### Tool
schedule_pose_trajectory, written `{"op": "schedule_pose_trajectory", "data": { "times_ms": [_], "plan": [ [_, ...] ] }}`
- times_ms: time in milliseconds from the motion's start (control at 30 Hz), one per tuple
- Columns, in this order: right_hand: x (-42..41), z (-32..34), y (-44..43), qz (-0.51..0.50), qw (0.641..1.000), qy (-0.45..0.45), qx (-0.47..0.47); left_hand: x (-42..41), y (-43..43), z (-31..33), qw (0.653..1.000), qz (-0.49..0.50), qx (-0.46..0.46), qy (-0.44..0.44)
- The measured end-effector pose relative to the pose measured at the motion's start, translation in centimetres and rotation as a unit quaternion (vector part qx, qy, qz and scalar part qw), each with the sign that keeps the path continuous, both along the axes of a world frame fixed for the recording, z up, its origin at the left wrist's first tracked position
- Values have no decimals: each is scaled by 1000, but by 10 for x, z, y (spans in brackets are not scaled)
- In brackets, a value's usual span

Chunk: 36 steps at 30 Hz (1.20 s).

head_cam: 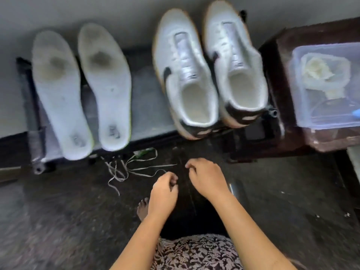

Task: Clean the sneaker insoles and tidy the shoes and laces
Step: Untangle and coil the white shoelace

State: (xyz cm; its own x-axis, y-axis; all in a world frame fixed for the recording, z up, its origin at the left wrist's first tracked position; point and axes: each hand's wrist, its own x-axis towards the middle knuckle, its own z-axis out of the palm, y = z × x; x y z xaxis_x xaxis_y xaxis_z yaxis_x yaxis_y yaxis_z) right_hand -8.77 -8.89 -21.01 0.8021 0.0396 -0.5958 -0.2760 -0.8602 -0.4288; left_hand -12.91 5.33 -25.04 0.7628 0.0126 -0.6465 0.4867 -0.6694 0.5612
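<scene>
Two white insoles [58, 94] [106, 84] with dark stains lie side by side on a low rack at the left. Two white sneakers [187, 78] [235, 69] with black marks and gum soles stand to their right, without laces. White laces [124, 170] lie tangled on the dark floor below the rack. My left hand [163, 190] is closed on one lace strand that runs off to the tangle. My right hand [206, 176] hovers just right of it with curled fingers; whether it pinches a lace is hidden by blur.
A dark wooden stool [288, 106] at the right carries a clear plastic box [303, 90] with a pale cloth and a blue item inside. My bare foot [143, 209] rests on the floor below my left hand. A grey wall runs behind the rack.
</scene>
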Motion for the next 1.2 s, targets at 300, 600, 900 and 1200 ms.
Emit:
{"op": "schedule_pose_trajectory", "data": {
  "times_ms": [300,600,900,1200],
  "plan": [
    [-25,-86,147,128,981,144,-22,-29,175,-50,989,82,29,119],
    [-40,-243,224,260,953,138,-67,-66,237,-145,978,168,4,127],
    [-35,-385,224,377,903,137,-153,-103,253,-266,985,127,12,119],
    [-29,-477,217,371,899,143,-183,-125,252,-339,985,70,33,156]
  ]
}}
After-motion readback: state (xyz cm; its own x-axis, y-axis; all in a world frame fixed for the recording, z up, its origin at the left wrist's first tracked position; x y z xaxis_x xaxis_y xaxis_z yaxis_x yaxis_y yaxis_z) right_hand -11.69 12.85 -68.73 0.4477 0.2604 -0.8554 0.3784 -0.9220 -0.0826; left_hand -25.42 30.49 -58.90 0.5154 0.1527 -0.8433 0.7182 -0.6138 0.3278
